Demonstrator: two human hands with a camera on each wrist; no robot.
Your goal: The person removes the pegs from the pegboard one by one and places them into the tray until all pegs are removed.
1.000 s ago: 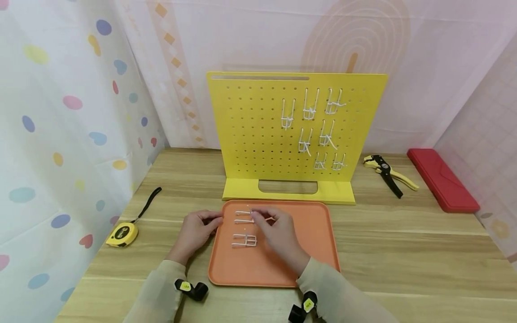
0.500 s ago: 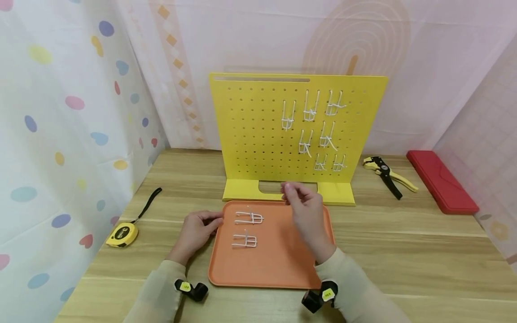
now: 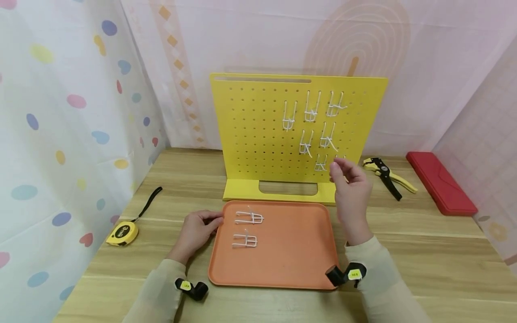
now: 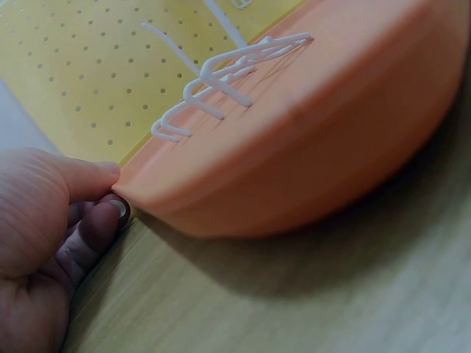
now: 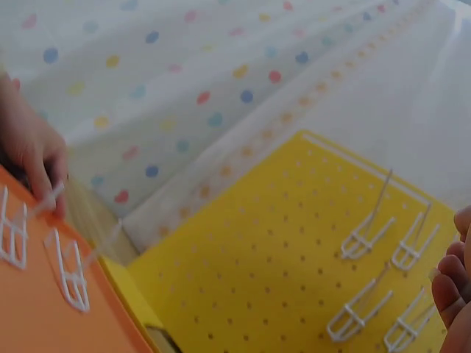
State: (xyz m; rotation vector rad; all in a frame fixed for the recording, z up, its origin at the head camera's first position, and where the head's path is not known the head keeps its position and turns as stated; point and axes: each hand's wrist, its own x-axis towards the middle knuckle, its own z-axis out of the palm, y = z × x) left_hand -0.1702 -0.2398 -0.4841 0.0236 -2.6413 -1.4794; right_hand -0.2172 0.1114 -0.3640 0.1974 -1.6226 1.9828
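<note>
My left hand (image 3: 197,237) holds the left rim of an orange tray (image 3: 291,251), thumb on top and fingers below in the left wrist view. Two white wire pegboard hooks (image 3: 252,218) lie on the tray's left half, one behind the other. Behind stands a yellow pegboard (image 3: 254,134) carrying several similar hooks (image 3: 288,122) on its right half. My right hand (image 3: 352,197) is raised before the board's lower right corner, fingers loosely bent, with nothing visible in it. Its fingertips overlap the lowest right hook, which is mostly hidden. Only curled fingers (image 5: 452,283) show in the right wrist view.
A yellow tape measure (image 3: 123,233) with a black strap lies left of the tray. Yellow-and-black wire strippers (image 3: 385,170) and a red case (image 3: 442,184) lie at the right. A patterned curtain (image 3: 72,134) hangs along the left side and back.
My right hand has let go of the rear hook on the tray and moved up and right to the board's lower right corner. My left hand has stayed at the tray's rim.
</note>
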